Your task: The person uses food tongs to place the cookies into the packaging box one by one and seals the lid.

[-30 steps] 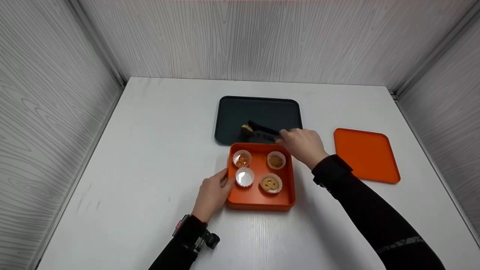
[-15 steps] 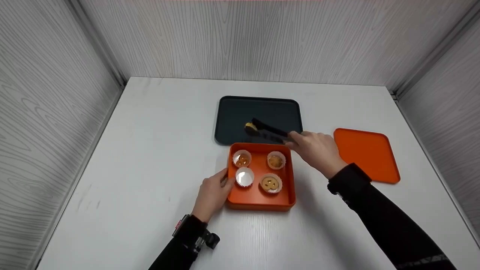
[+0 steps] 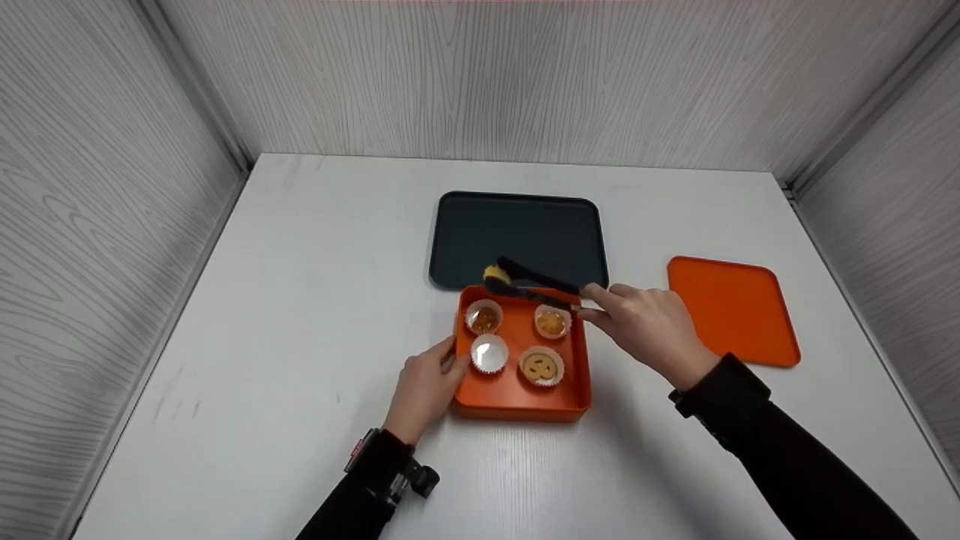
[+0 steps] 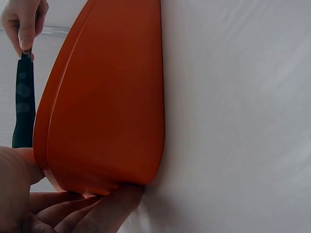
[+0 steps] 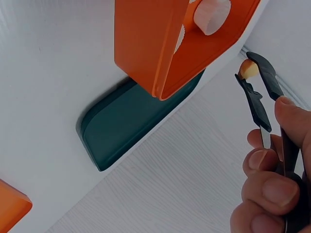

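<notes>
L hand (image 3: 425, 386) grips orange box (image 3: 519, 412); R hand (image 3: 649, 324) grips tongs (image 3: 538, 277) w/ part-hidden yellow pc (image 5: 250, 70).

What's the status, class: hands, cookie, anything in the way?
Left hand grips orange box. Right hand holds black tongs. Tongs pinch cookie. Nothing visibly blocking empty cup.

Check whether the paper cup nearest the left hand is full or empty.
Empty. The head view looks down into the paper cup and shows only bare white inside.
</notes>
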`<act>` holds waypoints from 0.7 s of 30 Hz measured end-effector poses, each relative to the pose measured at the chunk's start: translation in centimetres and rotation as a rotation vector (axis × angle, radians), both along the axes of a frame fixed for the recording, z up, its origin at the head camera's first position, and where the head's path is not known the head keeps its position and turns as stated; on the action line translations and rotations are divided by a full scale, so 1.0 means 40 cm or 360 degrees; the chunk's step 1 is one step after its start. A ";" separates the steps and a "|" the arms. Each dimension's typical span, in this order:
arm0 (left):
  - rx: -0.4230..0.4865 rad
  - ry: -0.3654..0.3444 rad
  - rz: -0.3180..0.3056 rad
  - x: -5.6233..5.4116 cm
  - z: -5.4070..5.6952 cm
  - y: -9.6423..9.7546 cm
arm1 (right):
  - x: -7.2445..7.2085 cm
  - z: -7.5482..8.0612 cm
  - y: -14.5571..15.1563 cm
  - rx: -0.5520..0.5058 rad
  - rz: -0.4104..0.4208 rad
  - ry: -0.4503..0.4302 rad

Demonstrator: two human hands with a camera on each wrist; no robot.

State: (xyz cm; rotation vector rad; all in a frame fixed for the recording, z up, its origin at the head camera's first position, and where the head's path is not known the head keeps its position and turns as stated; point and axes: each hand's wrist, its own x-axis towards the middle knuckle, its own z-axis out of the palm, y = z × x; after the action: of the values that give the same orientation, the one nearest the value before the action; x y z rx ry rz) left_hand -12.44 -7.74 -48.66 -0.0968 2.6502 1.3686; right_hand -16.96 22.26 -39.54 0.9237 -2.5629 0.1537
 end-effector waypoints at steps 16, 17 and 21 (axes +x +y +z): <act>-0.0013 0.0010 0.0001 -0.001 -0.003 -0.002 | 0.064 -0.019 0.005 0.0199 0.0104 -0.0049; -0.0016 0.0012 0.0001 0.000 -0.003 -0.002 | 0.066 -0.020 0.005 0.0208 0.0106 -0.0065; -0.0022 0.0014 0.0001 -0.001 -0.002 -0.001 | 0.072 -0.023 0.003 0.0236 0.0115 -0.0134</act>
State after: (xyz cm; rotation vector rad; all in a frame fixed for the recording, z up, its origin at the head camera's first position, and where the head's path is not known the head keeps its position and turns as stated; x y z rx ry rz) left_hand -12.48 -7.78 -48.74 -0.0935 2.6671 1.3542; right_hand -14.08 22.38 -40.44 1.0872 -2.6484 0.0238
